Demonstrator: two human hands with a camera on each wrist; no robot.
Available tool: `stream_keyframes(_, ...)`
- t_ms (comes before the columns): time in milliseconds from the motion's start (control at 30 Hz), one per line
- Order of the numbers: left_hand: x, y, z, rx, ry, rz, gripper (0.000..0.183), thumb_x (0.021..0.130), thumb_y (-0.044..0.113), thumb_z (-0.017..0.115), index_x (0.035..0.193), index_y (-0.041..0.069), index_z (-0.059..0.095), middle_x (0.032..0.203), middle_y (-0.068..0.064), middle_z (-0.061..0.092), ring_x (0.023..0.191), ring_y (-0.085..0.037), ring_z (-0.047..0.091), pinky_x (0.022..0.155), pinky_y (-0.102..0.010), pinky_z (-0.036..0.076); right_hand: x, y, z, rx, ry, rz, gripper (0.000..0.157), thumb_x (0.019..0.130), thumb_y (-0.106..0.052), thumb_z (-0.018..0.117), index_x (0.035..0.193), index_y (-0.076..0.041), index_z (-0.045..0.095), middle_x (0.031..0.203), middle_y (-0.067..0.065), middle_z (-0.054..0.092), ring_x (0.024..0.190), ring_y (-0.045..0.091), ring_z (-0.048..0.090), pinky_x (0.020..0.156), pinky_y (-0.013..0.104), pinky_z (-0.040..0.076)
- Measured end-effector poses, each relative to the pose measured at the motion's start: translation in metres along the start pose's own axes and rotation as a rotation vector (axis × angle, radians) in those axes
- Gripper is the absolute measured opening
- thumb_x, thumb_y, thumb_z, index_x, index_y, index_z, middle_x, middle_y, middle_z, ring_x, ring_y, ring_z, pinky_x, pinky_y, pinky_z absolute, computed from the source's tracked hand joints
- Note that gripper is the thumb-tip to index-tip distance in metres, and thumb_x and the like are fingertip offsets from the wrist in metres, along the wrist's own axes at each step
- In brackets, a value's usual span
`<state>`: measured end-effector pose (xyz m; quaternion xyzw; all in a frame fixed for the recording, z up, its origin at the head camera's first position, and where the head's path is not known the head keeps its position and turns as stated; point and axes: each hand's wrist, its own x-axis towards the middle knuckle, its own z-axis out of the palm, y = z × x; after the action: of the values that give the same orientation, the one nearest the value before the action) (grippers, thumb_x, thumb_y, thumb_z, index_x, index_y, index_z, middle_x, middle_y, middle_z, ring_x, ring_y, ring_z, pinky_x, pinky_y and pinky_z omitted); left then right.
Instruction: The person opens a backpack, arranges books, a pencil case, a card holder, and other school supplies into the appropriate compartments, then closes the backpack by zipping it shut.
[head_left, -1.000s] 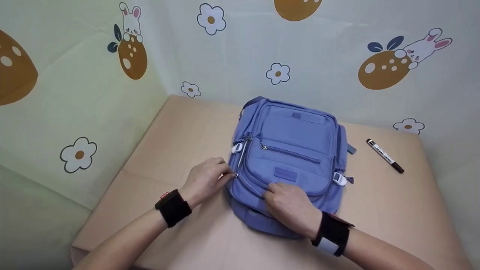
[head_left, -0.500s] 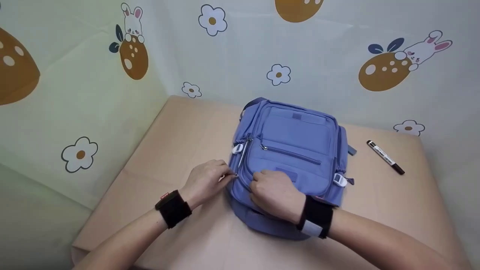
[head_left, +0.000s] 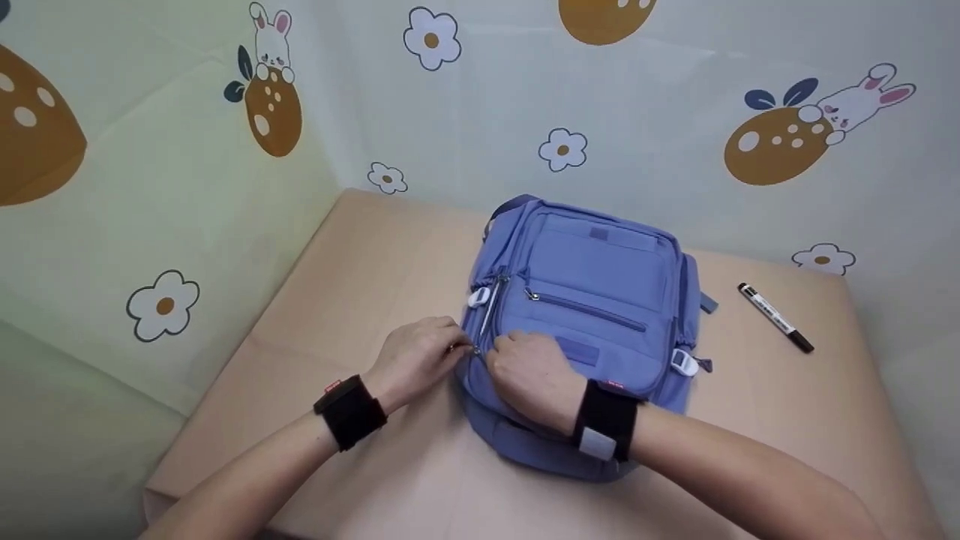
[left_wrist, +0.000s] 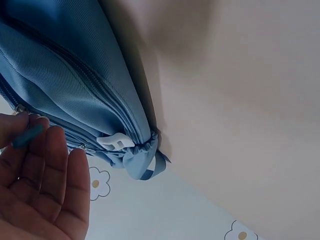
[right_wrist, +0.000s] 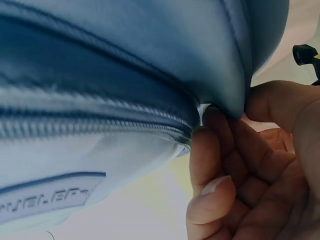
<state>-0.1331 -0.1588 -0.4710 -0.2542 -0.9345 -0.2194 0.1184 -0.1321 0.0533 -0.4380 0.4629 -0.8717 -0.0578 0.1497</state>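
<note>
A blue-purple backpack lies on its back, front pockets up. At its left side my left hand pinches a zipper pull; thumb and index meet on the small teal tab in the left wrist view. Above that hand, a stretch of the side zipper runs up the bag. My right hand lies across the lower left front, very near the left. In the right wrist view its thumb and curled fingers pinch the bag's fabric at the corner, beside a zipper track.
A black-and-white marker lies to the right of the bag on the tan-covered table. White buckles sit on both sides of the bag. Cloth walls with rabbit and flower prints close off the back and left.
My right hand has slid left along the bag's lower front, from near the middle to beside the left hand. The left hand keeps its place at the zipper pull.
</note>
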Motion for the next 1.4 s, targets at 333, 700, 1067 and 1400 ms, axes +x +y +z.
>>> stream_keyframes(333,0.03,-0.019,0.005,0.011,-0.012,-0.083,0.007,0.094,0.022,0.075,0.097,0.017,0.078,0.087,0.005,0.067,0.078,-0.015,0.063,0.065,-0.036,0.051,-0.003,-0.002,0.003,0.014,0.047,-0.009,0.005,0.083,-0.01,0.067,0.079,-0.01,0.069,0.074,0.003,0.061,0.065,0.021,0.058,0.048,0.035,0.045)
stream_keyframes(700,0.044,-0.029,0.013,0.023,-0.021,-0.097,0.005,0.094,0.021,0.076,0.096,0.018,0.078,0.088,0.003,0.068,0.079,-0.017,0.065,0.065,-0.038,0.052,-0.003,0.0,0.007,0.043,0.125,-0.014,0.011,0.083,-0.009,0.068,0.072,-0.011,0.067,0.068,0.002,0.06,0.06,0.02,0.058,0.046,0.037,0.047)
stream_keyframes(1067,0.044,-0.032,0.012,0.017,-0.022,-0.068,0.008,0.095,0.02,0.074,0.099,0.016,0.079,0.09,0.002,0.069,0.08,-0.018,0.066,0.066,-0.039,0.053,0.02,0.007,-0.002,-0.057,0.002,-0.252,0.005,0.089,-0.016,0.068,0.091,-0.016,0.073,0.09,-0.002,0.066,0.085,0.02,0.06,0.067,0.032,0.047)
stream_keyframes(1400,0.048,-0.034,0.011,0.023,-0.022,-0.044,0.006,0.094,0.021,0.076,0.098,0.018,0.079,0.092,0.004,0.071,0.084,-0.016,0.067,0.069,-0.038,0.054,0.023,0.009,0.012,-0.151,-0.017,-0.347,0.011,0.085,-0.017,0.069,0.075,-0.022,0.068,0.079,-0.006,0.066,0.077,0.015,0.062,0.066,0.028,0.049)
